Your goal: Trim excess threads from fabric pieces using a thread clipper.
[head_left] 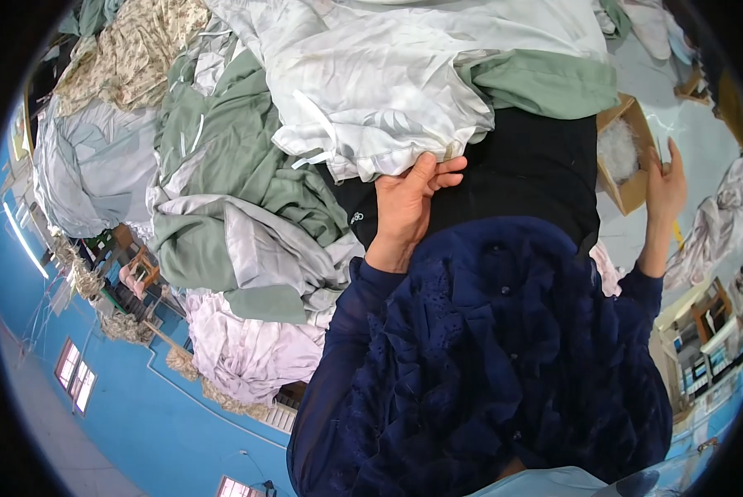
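Note:
My left hand [406, 203] pinches the near edge of a white cloth [371, 74] with thumb and fingers. The cloth lies partly across my lap in loose folds, with narrow white ties [313, 116] near the held edge and a faint grey leaf print. A green fabric part [545, 83] shows beside it at the right. Out to the right, my right hand [666, 186] is raised beside an open cardboard box [632, 195]. Its fingers point up and apart, and I make out nothing held in them. Inside the box sits a whitish, thread-like tangle [618, 153].
Green and white cloth [230, 141] is heaped at my left, with pale blue [98, 166], flowered [131, 54] and pale pink [251, 348] cloths around it. A crumpled light cloth [711, 224] lies at the far right. Black fabric [537, 166] covers my lap.

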